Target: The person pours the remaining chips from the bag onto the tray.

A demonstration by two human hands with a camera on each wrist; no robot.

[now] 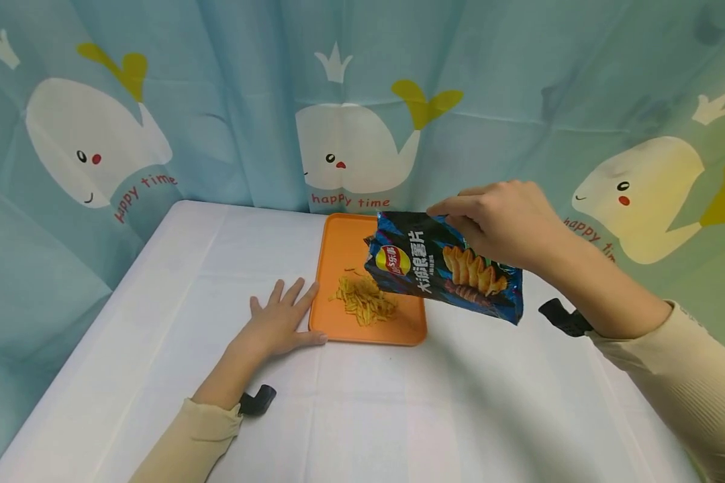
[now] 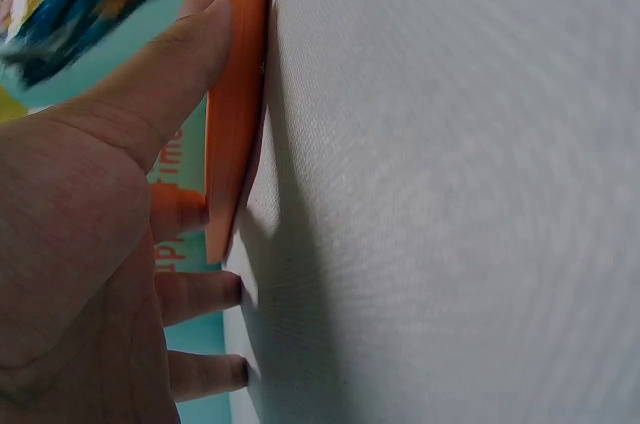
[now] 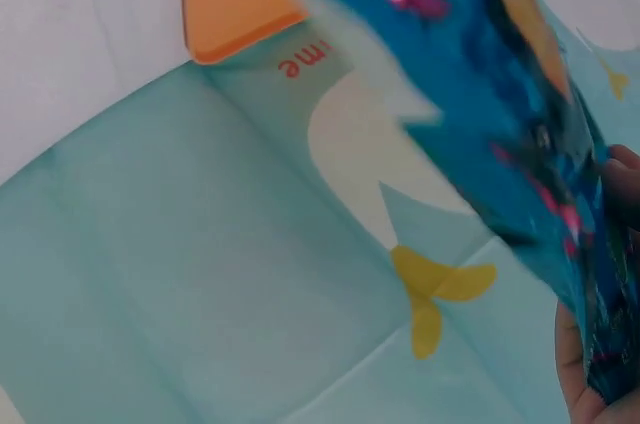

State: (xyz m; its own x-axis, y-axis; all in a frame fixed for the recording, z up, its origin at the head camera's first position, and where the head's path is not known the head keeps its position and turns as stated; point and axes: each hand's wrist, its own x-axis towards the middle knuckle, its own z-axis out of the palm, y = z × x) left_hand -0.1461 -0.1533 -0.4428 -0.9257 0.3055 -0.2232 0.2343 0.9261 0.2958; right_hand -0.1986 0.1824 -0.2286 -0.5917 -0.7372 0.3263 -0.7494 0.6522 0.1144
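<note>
In the head view my right hand [image 1: 510, 225] grips a dark blue bag of potato chips [image 1: 423, 265] by its upper edge. The bag hangs tilted over the right part of an orange tray [image 1: 344, 245], its left end lower over the chips. A small heap of yellow chips [image 1: 365, 302] lies on the tray. My left hand [image 1: 278, 325] lies spread at the tray's left front corner. Up close in the left wrist view, its thumb rests against the tray's rim [image 2: 240, 94]. The blurred bag [image 3: 470, 94] hides most of my right hand in the right wrist view.
A white cloth [image 1: 362, 416] covers the table under the tray. Behind and beside the table hangs a light blue curtain [image 1: 242, 121] with white whales. Each wrist wears a black camera mount, one of them at the left wrist [image 1: 258, 400].
</note>
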